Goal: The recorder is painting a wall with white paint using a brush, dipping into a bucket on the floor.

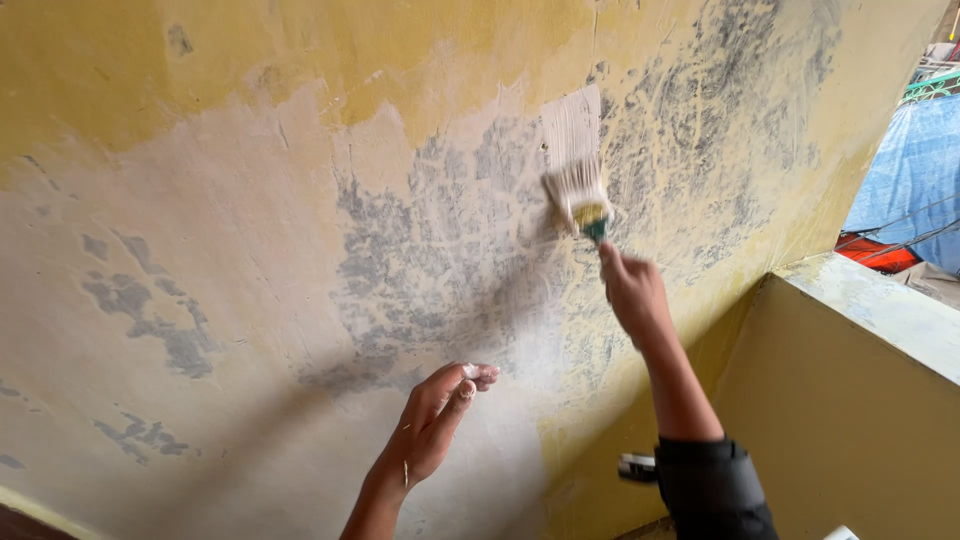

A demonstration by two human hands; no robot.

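The right hand [632, 290], in the centre right of the frame, has its grip clenched around the green handle of a flat, wide paintbrush with pale, paint-loaded bristles [578, 195]. The bristles press against the worn plaster wall of yellow, off-white and grey patches [250, 230] in the upper middle of the frame, at the foot of a short fresh stripe of white paint [571, 125] that runs straight up from the brush. The right forearm rises from the lower right, with a dark rolled-up sleeve [710, 485] at the bottom edge.

The left hand [432, 425] sits in the lower centre, grip released, fingers loosely curled and holding nothing; its fingertips [478, 374], smeared with white, lie at or just off the wall, and contact cannot be told. It is well apart from the brush.

To the right of the brush the wall runs on into a corner where it meets a low yellow parapet with a pale, flat top ledge [880, 310]; the brush arm is near that edge. To the left and below, the wall stretches broad and open to the frame's left edge. Beyond the ledge, in the upper right, hangs a blue tarpaulin [915, 170] over a red strip [875, 255].
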